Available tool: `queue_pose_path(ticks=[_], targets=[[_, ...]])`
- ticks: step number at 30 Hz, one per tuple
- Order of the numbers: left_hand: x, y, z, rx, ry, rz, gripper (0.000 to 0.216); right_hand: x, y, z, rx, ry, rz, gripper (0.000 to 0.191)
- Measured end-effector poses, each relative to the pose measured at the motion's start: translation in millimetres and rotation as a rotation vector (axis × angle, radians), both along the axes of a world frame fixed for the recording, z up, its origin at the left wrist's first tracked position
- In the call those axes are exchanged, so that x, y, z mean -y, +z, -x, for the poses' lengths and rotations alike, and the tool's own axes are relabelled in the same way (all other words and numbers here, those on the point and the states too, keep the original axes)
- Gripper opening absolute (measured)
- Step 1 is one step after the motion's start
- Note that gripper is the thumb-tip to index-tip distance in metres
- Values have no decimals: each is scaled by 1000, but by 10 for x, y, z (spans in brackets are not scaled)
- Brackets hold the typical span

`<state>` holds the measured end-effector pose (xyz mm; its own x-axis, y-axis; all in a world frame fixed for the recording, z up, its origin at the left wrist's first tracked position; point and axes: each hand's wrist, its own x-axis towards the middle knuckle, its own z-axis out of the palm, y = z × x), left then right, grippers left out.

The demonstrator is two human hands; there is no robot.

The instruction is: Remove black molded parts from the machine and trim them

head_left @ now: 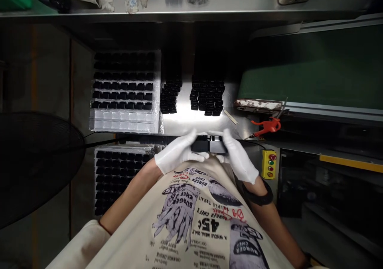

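Observation:
My left hand [176, 152], in a white glove, is closed around a small black block-shaped part [200, 144]. My right hand [239, 158], gloved the same way, grips a second dark block-shaped part [218, 145] with a shiny face. The two parts are side by side at the table's front edge, just in front of my shirt; whether they are joined I cannot tell. Beyond my hands, several rows of small black parts [207, 97] stand on the metal table [185, 121], with another black cluster [170, 97] to their left.
A white tray [124, 125] of black parts lies on the left, and a second filled tray [122, 148] sits lower. On the right are an orange air gun [269, 125], a green conveyor belt [314, 65] and a yellow button box [269, 164]. A metal shelf [239, 6] crosses above.

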<state>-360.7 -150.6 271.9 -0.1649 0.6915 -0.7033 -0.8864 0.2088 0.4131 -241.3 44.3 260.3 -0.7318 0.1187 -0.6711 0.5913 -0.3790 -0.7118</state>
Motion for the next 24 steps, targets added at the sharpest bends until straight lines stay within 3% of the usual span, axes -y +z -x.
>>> queue_pose_path(ticks=[4, 8, 12, 15, 17, 21, 24], targets=[[-80, -24, -85, -330, -8, 116, 47, 15, 85, 64, -97, -3, -99, 46], [-142, 6, -95, -353, 102, -68, 26, -7, 165, 93, -162, -84, 152, 32], [-116, 64, -49, -281, 138, -131, 12, -24, 239, 99, -115, -211, 243, 27], [-109, 82, -58, -149, 207, -149, 15, -18, 296, 134, -63, -248, 304, 22], [-149, 87, -78, 2, 283, -164, 20, -10, 320, 177, -32, -267, 400, 32], [-295, 128, -90, 354, 382, -140, 52, 2, 291, 250, 5, -261, 564, 46], [-372, 166, -86, 371, 414, -84, 65, -6, 221, 255, 19, -244, 618, 54]])
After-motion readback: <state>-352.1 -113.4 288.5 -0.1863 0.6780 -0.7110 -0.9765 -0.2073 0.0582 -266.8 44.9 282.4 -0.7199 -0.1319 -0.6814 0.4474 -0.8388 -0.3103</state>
